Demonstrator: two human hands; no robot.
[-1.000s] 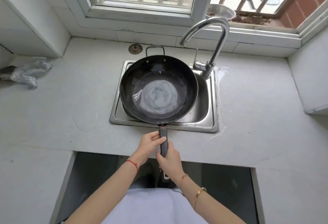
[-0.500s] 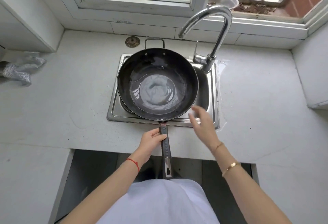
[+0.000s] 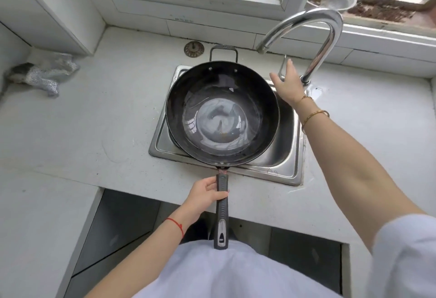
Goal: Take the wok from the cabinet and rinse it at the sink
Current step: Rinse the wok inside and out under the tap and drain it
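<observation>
Black ribbed plastic covers the long handle [image 3: 222, 205] nearest the viewer, which runs from over the white shirt up across the front edge of the pale worktop [image 3: 99, 132]. The left hand [image 3: 205, 195] is closed around the upper part of this handle, thumb across the top and fingers curled beneath, a red string at the wrist. Beyond that grip, the dark wok [image 3: 223, 113] sits over the steel sink [image 3: 283, 168], its rim overhanging the basin's near and left edges, with a shallow pool of water shining in its bottom. The wok lies directly ahead of the left hand and to the left of the right hand [image 3: 287, 84]. That right hand is open, fingers spread, reaching past the wok's far right rim to the lever at the foot of the curved chrome tap [image 3: 325, 38]; whether it touches the lever cannot be told. It holds nothing. Further back, a round drain strainer [image 3: 193, 49] lies beside the wok's small loop handle [image 3: 223, 51], and a silvery cloth [image 3: 44, 73] is crumpled at far left.
</observation>
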